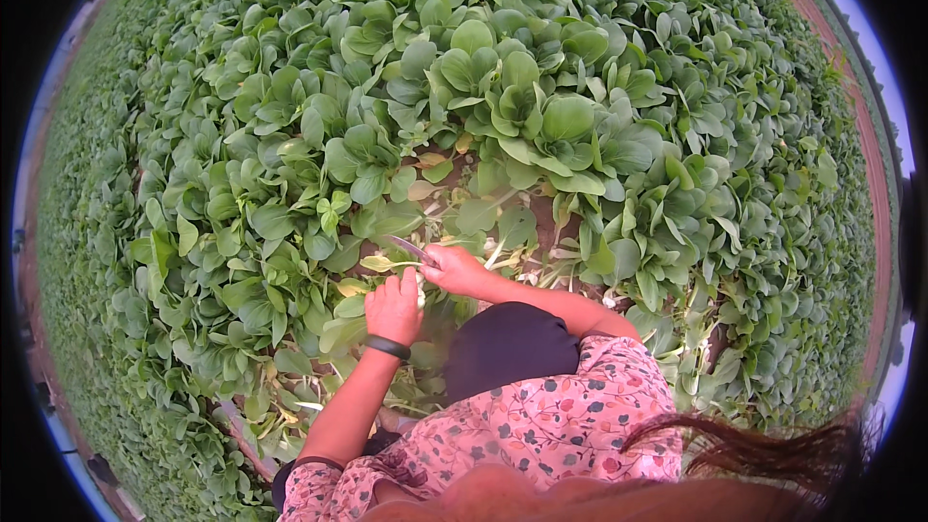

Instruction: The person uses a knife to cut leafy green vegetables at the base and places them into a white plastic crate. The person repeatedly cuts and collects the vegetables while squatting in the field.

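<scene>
My right hand [457,274] grips a knife [409,248], its blade pointing up and left over the plants. Close beside it, my left hand [394,308], with a dark band at the wrist, is closed on a bok choy, whose pale stem base [420,291] shows at the fingers. Its leaves are partly hidden below the hand. A yellowing leaf [378,263] stretches on its stalk towards both hands, just under the blade. Past the knife, loose leaves [516,226] and pale cut stems lie on the soil.
Dense standing bok choy [522,101] surrounds the work spot ahead and on both sides. Bare soil [542,217] shows through a gap. A dark cloth-like item [515,348] covers part of my lap area. Strands of hair [768,442] hang at lower right.
</scene>
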### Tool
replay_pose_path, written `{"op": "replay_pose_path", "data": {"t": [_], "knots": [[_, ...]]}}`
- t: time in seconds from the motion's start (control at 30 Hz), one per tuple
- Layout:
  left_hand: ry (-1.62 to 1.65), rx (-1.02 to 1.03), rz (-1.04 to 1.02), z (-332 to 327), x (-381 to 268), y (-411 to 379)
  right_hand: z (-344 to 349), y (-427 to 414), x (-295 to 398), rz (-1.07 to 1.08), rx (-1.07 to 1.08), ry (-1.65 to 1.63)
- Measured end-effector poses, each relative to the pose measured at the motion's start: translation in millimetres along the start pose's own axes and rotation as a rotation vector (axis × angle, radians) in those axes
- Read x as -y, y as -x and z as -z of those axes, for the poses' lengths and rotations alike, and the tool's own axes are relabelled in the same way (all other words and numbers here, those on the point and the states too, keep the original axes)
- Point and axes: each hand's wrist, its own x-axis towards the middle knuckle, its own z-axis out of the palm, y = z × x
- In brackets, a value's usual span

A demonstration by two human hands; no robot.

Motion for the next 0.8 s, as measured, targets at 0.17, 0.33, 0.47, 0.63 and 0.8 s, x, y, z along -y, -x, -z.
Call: {"op": "replay_pose_path", "data": {"t": [0.17, 0.33, 0.47, 0.63, 0.8], "knots": [[0.56, -0.15, 0.055, 7, 6, -9, 13, -6, -20, -0.158, -0.043, 0.237], [1.274, -0.158, 0.173, 3, 38, -12, 15, 3, -16, -0.001, -0.083, 0.291], [1.641, -0.098, 0.258, -1, 48, -8, 33, -3, 18, 0.328, -0.266, 0.295], [1.641, -0.076, 0.175, 4, 42, -6, 30, -10, 38, 0.738, -0.235, 0.41], [1.5, -0.069, 0.153, 2, 43, -3, 30, -8, 48, 0.776, -0.264, 0.469]]}}
